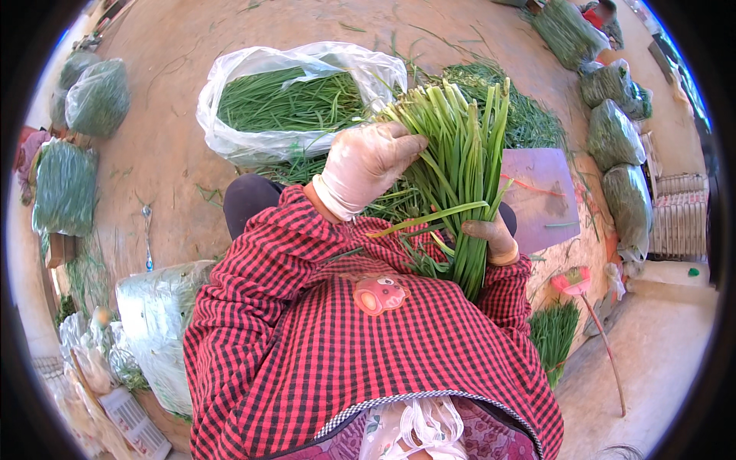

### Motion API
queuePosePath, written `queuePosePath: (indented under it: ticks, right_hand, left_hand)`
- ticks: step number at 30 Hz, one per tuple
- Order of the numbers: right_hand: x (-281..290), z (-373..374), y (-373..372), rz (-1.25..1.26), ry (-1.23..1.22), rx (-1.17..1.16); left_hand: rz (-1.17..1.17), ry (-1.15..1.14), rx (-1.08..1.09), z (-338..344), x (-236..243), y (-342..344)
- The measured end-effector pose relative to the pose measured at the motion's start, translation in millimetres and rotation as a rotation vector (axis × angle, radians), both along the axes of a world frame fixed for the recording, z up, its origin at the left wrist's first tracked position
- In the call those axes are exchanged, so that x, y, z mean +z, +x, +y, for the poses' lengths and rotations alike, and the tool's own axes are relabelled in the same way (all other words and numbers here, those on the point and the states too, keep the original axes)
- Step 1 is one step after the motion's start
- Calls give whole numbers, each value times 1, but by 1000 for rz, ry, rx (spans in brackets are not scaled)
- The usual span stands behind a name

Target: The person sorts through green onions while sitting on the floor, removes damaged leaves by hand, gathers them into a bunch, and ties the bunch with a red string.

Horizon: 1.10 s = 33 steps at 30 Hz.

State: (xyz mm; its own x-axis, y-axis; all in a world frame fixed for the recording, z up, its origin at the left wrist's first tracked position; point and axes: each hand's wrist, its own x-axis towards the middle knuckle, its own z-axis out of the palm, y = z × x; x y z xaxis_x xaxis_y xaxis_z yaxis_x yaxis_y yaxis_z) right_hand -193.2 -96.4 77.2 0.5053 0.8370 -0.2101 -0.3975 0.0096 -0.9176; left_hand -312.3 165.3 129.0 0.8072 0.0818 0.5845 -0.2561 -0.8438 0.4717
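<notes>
In front of me is a thick bunch of garlic chives, its pale cut ends upward and its green leaves hanging toward my lap. My right hand is wrapped round the lower part, its thumb across the stalks. My left hand, in a whitish glove, is closed at the upper left of the bunch, with thumb and fingers pinched by the pale ends. Some bent leaves stick out sideways from the bunch. Beyond my left hand lies an open clear plastic bag full of chives.
Loose chives are heaped beyond the bunch. A purple board lies at right, with a red strip on it. Filled bags line the right side; others stand left. A wrapped bundle is beside me, and a pink-headed long-handled tool lies right.
</notes>
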Motion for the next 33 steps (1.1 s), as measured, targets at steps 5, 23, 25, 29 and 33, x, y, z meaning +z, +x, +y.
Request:
queuePosePath:
  ticks: [5, 23, 25, 29, 33]
  right_hand:
    - [5, -4, 1, 93, 19, -34]
    - [20, 14, -8, -119, -90, 9]
    - [10, 37, -24, -450, -111, 24]
    - [44, 55, -54, -1085, -591, 147]
    - [37, 47, -43, -1087, -225, 173]
  left_hand:
    - [-192, -663, -61, 13, 5, -4]
    - [126, -1474, -648, 2, -54, -1]
    - [83, -1569, -651, -7, -46, 7]
    - [145, -1820, -514, -4, -52, -3]
    - [-40, -2015, -464, 5, -56, -5]
